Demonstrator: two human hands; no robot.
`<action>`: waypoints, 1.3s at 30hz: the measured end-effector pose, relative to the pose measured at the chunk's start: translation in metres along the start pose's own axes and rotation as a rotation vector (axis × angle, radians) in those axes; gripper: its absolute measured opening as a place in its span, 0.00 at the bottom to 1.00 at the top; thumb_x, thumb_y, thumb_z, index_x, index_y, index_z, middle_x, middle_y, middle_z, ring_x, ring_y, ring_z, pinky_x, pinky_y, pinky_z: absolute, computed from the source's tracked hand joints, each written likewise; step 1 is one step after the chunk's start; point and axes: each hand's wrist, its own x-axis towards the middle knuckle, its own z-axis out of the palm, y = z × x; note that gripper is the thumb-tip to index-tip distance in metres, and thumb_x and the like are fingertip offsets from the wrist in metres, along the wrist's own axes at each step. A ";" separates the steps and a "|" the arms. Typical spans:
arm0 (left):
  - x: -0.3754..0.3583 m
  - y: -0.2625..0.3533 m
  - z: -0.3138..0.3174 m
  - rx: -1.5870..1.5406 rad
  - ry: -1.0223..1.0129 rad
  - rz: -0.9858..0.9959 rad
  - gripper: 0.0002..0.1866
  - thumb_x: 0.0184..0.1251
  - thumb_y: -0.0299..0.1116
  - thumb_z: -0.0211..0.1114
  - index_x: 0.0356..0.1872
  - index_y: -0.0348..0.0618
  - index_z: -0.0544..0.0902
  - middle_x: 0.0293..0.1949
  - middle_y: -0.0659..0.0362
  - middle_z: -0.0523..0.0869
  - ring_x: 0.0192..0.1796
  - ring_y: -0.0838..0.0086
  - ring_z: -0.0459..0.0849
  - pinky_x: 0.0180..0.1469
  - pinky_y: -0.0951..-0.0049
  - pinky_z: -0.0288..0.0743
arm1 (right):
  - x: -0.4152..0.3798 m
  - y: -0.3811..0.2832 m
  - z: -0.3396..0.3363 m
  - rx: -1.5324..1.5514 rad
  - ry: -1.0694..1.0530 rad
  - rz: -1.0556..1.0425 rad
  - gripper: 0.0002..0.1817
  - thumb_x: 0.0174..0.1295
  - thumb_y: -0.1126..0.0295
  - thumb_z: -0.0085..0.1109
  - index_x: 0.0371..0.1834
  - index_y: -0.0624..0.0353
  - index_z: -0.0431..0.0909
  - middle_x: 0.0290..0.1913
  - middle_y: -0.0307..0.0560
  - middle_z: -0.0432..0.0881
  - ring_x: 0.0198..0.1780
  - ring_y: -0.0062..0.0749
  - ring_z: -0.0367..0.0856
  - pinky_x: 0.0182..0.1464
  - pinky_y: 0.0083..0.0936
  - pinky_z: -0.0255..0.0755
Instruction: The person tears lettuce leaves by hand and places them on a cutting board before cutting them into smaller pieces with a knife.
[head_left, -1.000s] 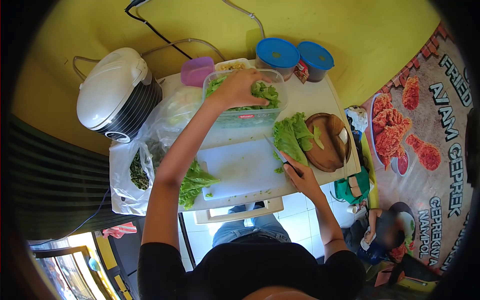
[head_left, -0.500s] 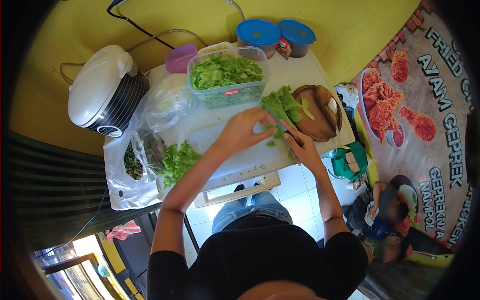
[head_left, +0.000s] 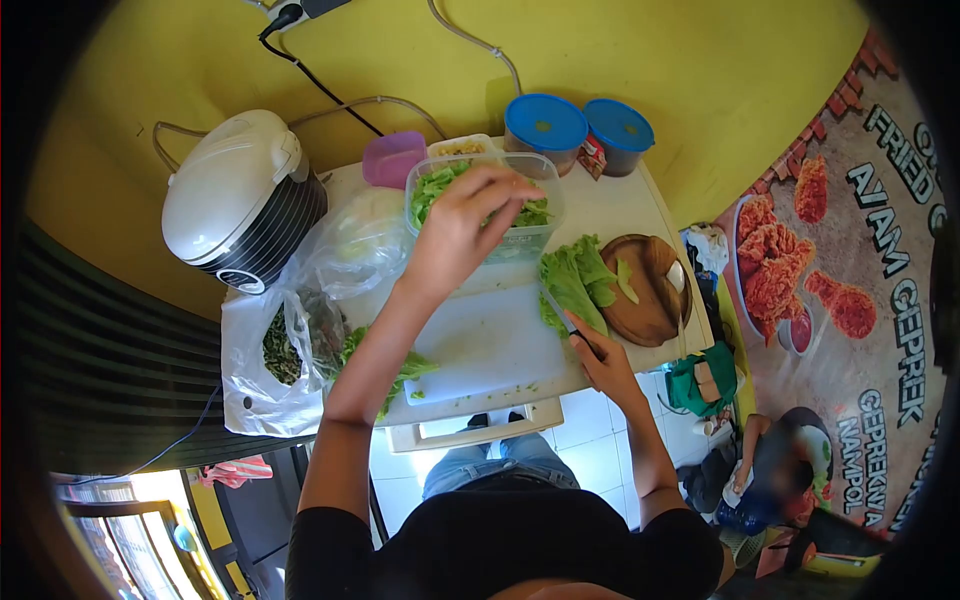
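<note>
My left hand (head_left: 468, 222) is raised in front of the clear container (head_left: 487, 249) of cut lettuce (head_left: 436, 187). Its fingers and thumb come together at the tips, and anything between them is too small to tell. A knife (head_left: 556, 307) with a dark handle is in my closed right hand (head_left: 606, 370), its blade against the lettuce leaves (head_left: 575, 278) at the right end of the white cutting board (head_left: 470, 345). More lettuce (head_left: 412, 368) lies at the board's left end, partly behind my left forearm.
A rice cooker (head_left: 245, 200) and plastic bags (head_left: 250, 360) stand left. Behind are a purple container (head_left: 392, 160) and two blue-lidded tubs (head_left: 545, 123), (head_left: 618, 126). A wooden plate (head_left: 640, 305) sits right. Another person (head_left: 785, 465) is at lower right.
My left hand has moved up from beside the knife to the lettuce container. My right hand keeps the knife and is a little lower. The view has shifted, with the table's things lower in it.
</note>
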 end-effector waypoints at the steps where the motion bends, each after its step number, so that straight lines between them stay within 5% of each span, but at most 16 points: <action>1: 0.013 -0.011 0.007 -0.023 0.012 0.038 0.11 0.60 0.23 0.67 0.44 0.44 0.85 0.41 0.55 0.84 0.45 0.58 0.84 0.47 0.64 0.78 | 0.005 0.002 0.001 -0.001 -0.006 -0.004 0.23 0.72 0.67 0.53 0.70 0.45 0.71 0.21 0.27 0.61 0.22 0.12 0.55 0.24 0.15 0.53; 3: 0.018 -0.030 0.012 -0.045 0.020 0.065 0.09 0.60 0.25 0.67 0.42 0.44 0.85 0.40 0.55 0.84 0.44 0.57 0.83 0.46 0.62 0.78 | 0.010 0.004 0.004 0.003 -0.031 -0.065 0.23 0.74 0.66 0.52 0.72 0.48 0.68 0.16 0.24 0.59 0.15 0.09 0.55 0.17 0.13 0.49; 5: 0.011 -0.045 0.011 0.212 -0.126 0.020 0.12 0.60 0.23 0.68 0.45 0.45 0.85 0.41 0.55 0.85 0.45 0.60 0.84 0.46 0.67 0.77 | 0.007 -0.004 0.001 0.006 -0.034 -0.013 0.23 0.73 0.66 0.52 0.71 0.47 0.69 0.19 0.25 0.59 0.19 0.10 0.55 0.20 0.14 0.51; 11: -0.046 -0.021 -0.054 0.283 -0.040 -0.157 0.10 0.56 0.32 0.73 0.39 0.43 0.87 0.38 0.56 0.86 0.42 0.62 0.83 0.44 0.66 0.76 | 0.007 -0.003 -0.007 0.044 -0.015 0.025 0.23 0.72 0.67 0.52 0.71 0.47 0.70 0.21 0.26 0.59 0.22 0.11 0.55 0.24 0.14 0.52; 17: -0.096 -0.069 -0.039 0.424 -0.191 -0.262 0.09 0.52 0.35 0.76 0.33 0.45 0.87 0.32 0.58 0.85 0.37 0.65 0.83 0.38 0.68 0.75 | 0.011 -0.008 0.003 0.022 -0.038 -0.014 0.23 0.72 0.67 0.52 0.71 0.47 0.70 0.21 0.26 0.58 0.22 0.11 0.55 0.24 0.14 0.52; 23: -0.082 -0.033 -0.037 0.334 0.079 -0.161 0.11 0.54 0.39 0.75 0.34 0.47 0.84 0.33 0.61 0.81 0.29 0.67 0.81 0.33 0.68 0.75 | 0.014 0.001 0.011 -0.017 -0.051 -0.116 0.23 0.74 0.65 0.51 0.72 0.48 0.67 0.16 0.25 0.58 0.15 0.09 0.54 0.17 0.14 0.49; 28: -0.083 -0.068 -0.028 0.317 -0.020 -0.295 0.12 0.57 0.37 0.72 0.37 0.46 0.81 0.34 0.59 0.80 0.30 0.66 0.81 0.34 0.66 0.75 | 0.007 -0.007 0.018 0.016 -0.047 -0.058 0.23 0.72 0.68 0.53 0.70 0.47 0.70 0.21 0.25 0.57 0.21 0.11 0.54 0.24 0.14 0.52; 30: -0.088 -0.070 -0.028 0.238 -0.057 -0.332 0.12 0.58 0.36 0.72 0.38 0.45 0.79 0.34 0.58 0.80 0.30 0.65 0.81 0.34 0.65 0.75 | 0.006 -0.002 0.020 0.006 -0.073 -0.096 0.24 0.74 0.64 0.51 0.73 0.49 0.66 0.15 0.25 0.58 0.14 0.09 0.54 0.16 0.14 0.50; 34: -0.096 -0.056 -0.030 0.189 -0.091 -0.322 0.11 0.58 0.33 0.71 0.37 0.42 0.78 0.35 0.57 0.79 0.29 0.66 0.79 0.34 0.66 0.74 | 0.000 -0.004 0.025 -0.030 -0.051 -0.129 0.24 0.74 0.64 0.51 0.72 0.49 0.67 0.15 0.25 0.58 0.14 0.09 0.54 0.15 0.14 0.50; 36: -0.100 -0.047 -0.031 0.171 -0.088 -0.356 0.12 0.58 0.32 0.72 0.37 0.40 0.79 0.35 0.57 0.79 0.27 0.67 0.77 0.34 0.68 0.74 | -0.007 -0.010 0.027 -0.026 -0.034 -0.074 0.23 0.73 0.66 0.53 0.70 0.46 0.70 0.20 0.26 0.56 0.21 0.12 0.54 0.24 0.14 0.52; 39: -0.108 -0.035 -0.036 0.188 -0.123 -0.448 0.11 0.59 0.33 0.70 0.41 0.44 0.80 0.38 0.57 0.80 0.31 0.65 0.80 0.36 0.65 0.75 | -0.008 -0.009 0.032 -0.040 -0.037 -0.067 0.23 0.73 0.66 0.53 0.71 0.46 0.70 0.21 0.27 0.56 0.21 0.12 0.54 0.24 0.14 0.52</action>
